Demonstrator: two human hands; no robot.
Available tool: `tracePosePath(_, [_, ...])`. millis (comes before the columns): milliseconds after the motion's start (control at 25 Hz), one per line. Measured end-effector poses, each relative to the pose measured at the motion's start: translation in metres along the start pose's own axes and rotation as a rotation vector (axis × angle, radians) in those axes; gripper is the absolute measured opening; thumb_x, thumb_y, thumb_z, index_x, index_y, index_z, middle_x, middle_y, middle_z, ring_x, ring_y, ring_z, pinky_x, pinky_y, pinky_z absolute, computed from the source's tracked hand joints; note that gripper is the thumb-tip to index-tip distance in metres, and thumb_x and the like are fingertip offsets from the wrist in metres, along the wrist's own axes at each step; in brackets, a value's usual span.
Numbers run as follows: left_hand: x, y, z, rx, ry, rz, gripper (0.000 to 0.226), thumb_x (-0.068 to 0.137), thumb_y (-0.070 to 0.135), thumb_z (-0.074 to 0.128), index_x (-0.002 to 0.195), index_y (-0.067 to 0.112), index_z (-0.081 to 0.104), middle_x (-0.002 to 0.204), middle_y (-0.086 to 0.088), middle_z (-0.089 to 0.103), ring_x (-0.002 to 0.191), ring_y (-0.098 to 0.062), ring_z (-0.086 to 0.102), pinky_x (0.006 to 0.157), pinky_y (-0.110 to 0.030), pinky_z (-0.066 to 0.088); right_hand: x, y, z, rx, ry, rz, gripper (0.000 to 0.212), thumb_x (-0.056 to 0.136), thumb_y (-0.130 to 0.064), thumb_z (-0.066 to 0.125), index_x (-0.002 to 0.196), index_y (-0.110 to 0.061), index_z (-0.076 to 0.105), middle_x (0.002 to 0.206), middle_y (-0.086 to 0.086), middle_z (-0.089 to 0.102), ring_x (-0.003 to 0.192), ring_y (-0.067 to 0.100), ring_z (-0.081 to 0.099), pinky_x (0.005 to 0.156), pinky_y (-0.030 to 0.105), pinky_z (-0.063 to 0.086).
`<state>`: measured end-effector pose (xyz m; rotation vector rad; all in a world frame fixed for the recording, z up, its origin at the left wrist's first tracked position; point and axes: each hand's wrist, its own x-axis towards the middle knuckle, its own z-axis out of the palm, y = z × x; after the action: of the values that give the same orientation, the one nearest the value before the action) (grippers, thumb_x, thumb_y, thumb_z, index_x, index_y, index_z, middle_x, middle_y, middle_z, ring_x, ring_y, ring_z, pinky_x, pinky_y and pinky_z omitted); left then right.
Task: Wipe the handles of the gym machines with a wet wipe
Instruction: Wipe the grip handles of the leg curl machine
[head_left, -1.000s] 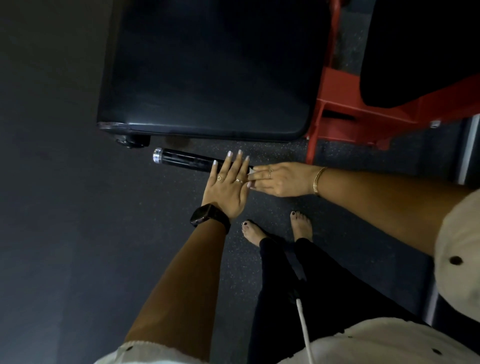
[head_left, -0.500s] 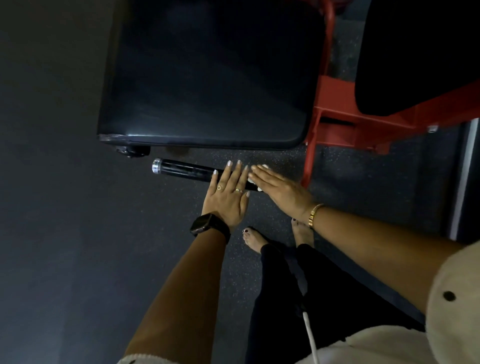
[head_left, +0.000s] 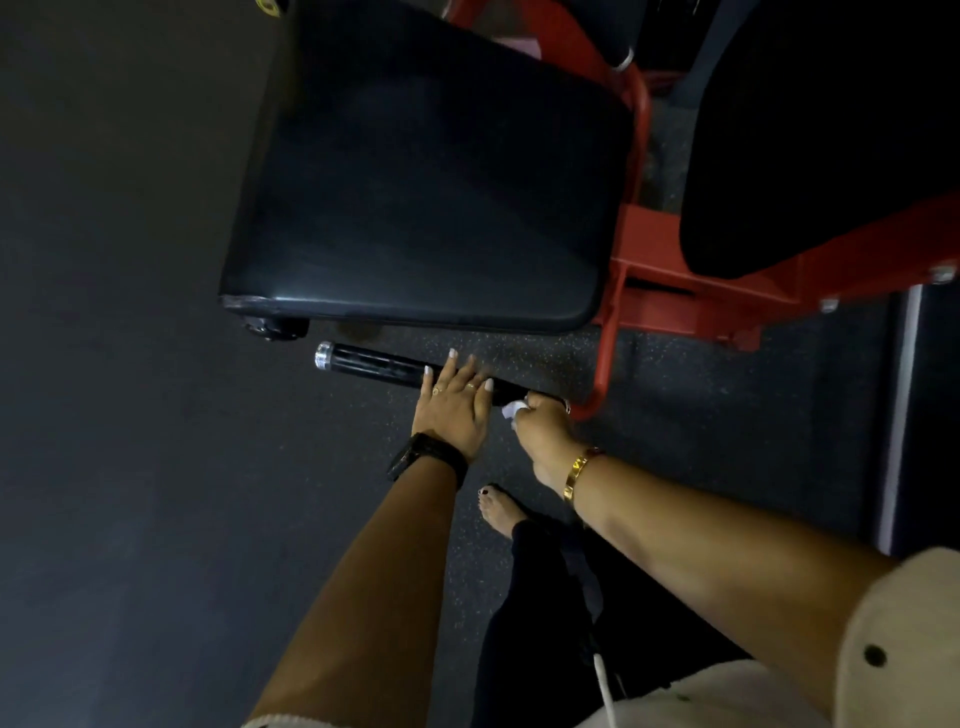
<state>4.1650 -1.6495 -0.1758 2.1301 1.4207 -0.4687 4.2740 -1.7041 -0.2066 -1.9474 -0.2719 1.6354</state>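
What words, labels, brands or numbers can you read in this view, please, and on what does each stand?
No text is legible anywhere.
Yellow-and-black mark at the top edge: cut off, unreadable.
Pale pink patch behind the black padded seat: too blurred to read.
Black wrist watch: face dark, nothing shows.
White wet wipe gripped by the right hand: no print visible.

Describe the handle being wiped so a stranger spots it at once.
Find the big black seat pad on the red frame. Along its near edge runs a black bar handle, with the left hand resting on it and the right hand holding a wet wipe to it. Only it has a shiny silver end cap.
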Motion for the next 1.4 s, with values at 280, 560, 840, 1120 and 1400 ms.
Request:
tracePosePath(280, [-0.008,0.029,-0.045,-1.055,-0.084,-0.175,0.026,0.098,0.031,0.051,0.108,0.01,0.064,0.116,-0.01,0.064,0.113,-0.023,0.056,0.096,-0.028,0.043,-0.038,-0.074,-0.051,0.161,-0.271,-0.063,0.023,0.093,-0.002,0.045,0.106,-0.006,0.063,0.102,0.016,0.068,0.092,0.028,0.067,0.082,0.04,0.054])
tracePosePath(560, [-0.033,0.068,-0.106,-1.671,-0.016,-0.174,0.007,0.092,0.007,0.058,0.088,0.004,0.063,0.074,-0.007,0.072,0.068,-0.016,0.069,0.068,-0.027,0.058,-0.078,-0.124,-0.076,0.244,-0.408,-0.16,0.012,0.093,-0.004,0.048,0.096,-0.009,0.058,0.094,0.014,0.066,0.087,0.025,0.064,0.09,0.046,0.05])
tracePosePath(840, [-0.053,0.087,-0.166,-1.655,0.248,-0.268,0.01,0.09,0.01,0.063,0.081,0.009,0.058,0.079,-0.008,0.067,0.071,-0.015,0.065,0.057,-0.023,0.055,-0.113,-0.17,-0.09,0.239,-0.368,-0.331,0.005,0.094,-0.012,0.057,0.097,-0.009,0.06,0.093,0.01,0.069,0.079,0.02,0.068,0.071,0.031,0.057])
tracePosePath(1120, [-0.069,0.099,-0.219,-1.701,0.268,-0.171,0.007,0.091,0.011,0.063,0.091,0.005,0.062,0.086,-0.01,0.068,0.075,-0.017,0.066,0.057,-0.022,0.056,-0.143,-0.22,-0.087,0.292,-0.311,-0.41,0.018,0.096,-0.025,0.054,0.093,-0.009,0.063,0.085,0.009,0.072,0.073,0.019,0.07,0.065,0.03,0.057])
tracePosePath(1400, [-0.066,0.071,-0.256,-1.743,0.289,-0.109,0.005,0.092,0.011,0.061,0.092,0.006,0.061,0.092,-0.011,0.069,0.082,-0.019,0.068,0.064,-0.025,0.058,-0.158,-0.269,-0.058,0.237,-0.291,-0.41,0.038,0.099,-0.039,0.043,0.095,-0.007,0.064,0.087,0.012,0.072,0.081,0.025,0.069,0.067,0.036,0.055])
